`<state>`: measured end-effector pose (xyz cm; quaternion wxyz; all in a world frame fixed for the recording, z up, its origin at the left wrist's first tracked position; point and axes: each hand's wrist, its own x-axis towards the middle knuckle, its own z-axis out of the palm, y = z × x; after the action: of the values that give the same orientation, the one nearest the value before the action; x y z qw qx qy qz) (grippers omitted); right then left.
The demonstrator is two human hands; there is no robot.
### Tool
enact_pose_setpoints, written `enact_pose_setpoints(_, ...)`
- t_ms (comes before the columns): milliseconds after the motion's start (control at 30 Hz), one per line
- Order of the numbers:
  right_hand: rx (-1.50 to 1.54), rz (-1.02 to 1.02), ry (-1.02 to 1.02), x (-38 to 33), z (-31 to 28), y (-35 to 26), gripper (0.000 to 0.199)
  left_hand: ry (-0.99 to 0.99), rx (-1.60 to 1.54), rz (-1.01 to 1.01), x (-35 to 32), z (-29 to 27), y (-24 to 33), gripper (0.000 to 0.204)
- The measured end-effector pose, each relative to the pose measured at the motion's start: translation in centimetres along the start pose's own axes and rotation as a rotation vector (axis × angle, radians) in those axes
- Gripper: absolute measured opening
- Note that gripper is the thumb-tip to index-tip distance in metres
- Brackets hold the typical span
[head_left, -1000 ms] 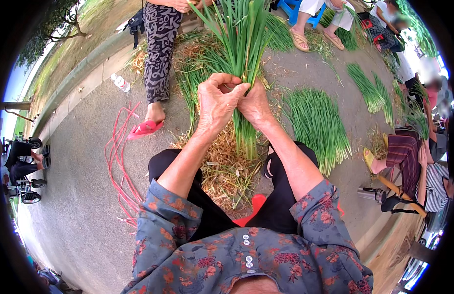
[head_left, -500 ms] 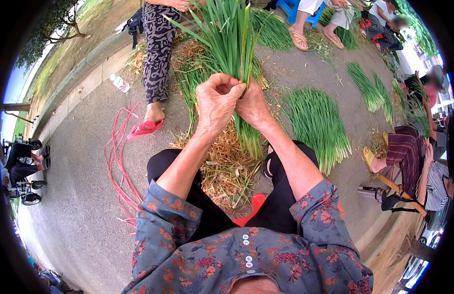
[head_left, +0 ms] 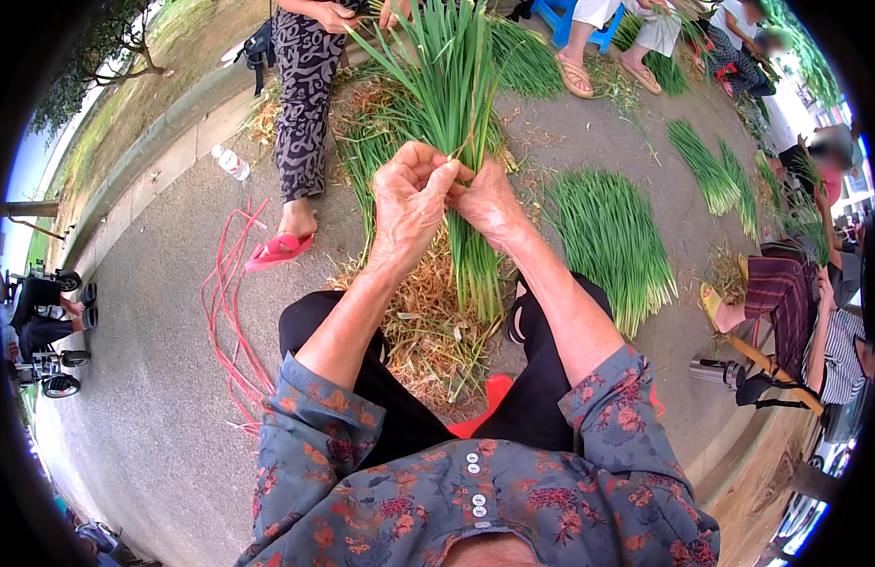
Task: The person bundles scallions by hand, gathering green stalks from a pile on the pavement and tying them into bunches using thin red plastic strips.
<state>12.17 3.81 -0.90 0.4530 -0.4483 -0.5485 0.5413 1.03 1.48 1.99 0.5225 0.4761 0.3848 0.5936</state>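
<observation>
A thick bunch of garlic chives (head_left: 444, 71) is gripped in my right hand (head_left: 494, 206), its green leaves fanning away from me and its pale stem ends hanging toward my knees. Pressed against it from the left is my left hand (head_left: 405, 203), thumb and forefinger pinched together over a thin withered leaf (head_left: 472, 118) that runs along the bunch. My two hands touch or nearly touch at the fingertips. Under the stems lies a heap of dry, straw-coloured trimmings (head_left: 428, 345) between my legs.
A neat pile of chives (head_left: 612, 246) lies right of my knee. Further chives (head_left: 704, 168) lie beyond it. Pink straps (head_left: 231, 321) and a plastic bottle (head_left: 231, 162) are on the left pavement. A person in patterned trousers (head_left: 303, 113) sits opposite; others sit at right.
My left hand has shifted slightly left, its pinch drawing a little apart from the right hand. The stem ends have swung slightly nearer me. The opposite person's hands have moved.
</observation>
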Motion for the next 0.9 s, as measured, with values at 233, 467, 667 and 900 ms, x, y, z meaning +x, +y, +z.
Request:
enact_pose_setpoints(233, -0.047, -0.069, -0.017, 0.0, 0.7, 0.0, 0.038, -0.089, 0.084, 0.002, 0.7, -0.3, -1.1, 0.009)
enact_pose_setpoints(467, -0.204, -0.116, -0.139, 0.9, -0.3, 2.5, 0.038, -0.144, 0.150, -0.006, 0.6, 0.1, -0.7, 0.008)
enact_pose_setpoints(667, -0.210, -0.087, 0.007, 0.0, 0.4, -0.1, 0.040, -0.096, -0.076, -0.095, 0.6, -0.9, -0.5, 0.010)
enact_pose_setpoints(900, -0.034, 0.024, 0.032, 0.1, -1.2, -0.4, 0.040, -0.104, -0.195, -0.050, 0.7, -2.5, 0.9, 0.013)
